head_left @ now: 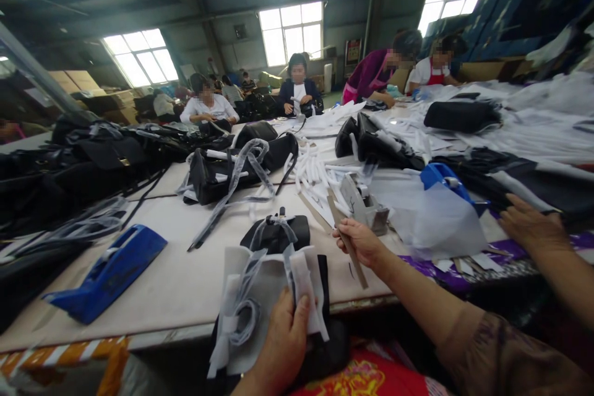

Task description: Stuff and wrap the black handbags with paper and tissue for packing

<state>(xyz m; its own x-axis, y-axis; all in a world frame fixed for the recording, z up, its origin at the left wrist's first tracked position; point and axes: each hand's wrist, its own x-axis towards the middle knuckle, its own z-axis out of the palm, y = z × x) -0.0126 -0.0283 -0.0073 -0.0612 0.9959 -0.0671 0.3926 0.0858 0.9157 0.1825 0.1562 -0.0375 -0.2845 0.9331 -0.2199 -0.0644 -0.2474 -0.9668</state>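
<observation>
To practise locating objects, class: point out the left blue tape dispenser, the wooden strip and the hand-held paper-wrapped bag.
blue tape dispenser [111, 272]: head view, its blue side.
wooden strip [359, 271]: head view, its lower end.
paper-wrapped bag [325, 349]: head view, its black lower corner.

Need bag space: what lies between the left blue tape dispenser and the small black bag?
Head view: bare table, plus the end of a wrapped strap.

- white wrap [260, 297]: matt, fibrous, cloth-like sheet
- black bag [299, 236]: smooth, slight sheen
- strip [359, 272]: matt, wood-like
- tape dispenser [109, 272]: glossy blue plastic
- table [185, 284]: matt, smooth
</observation>
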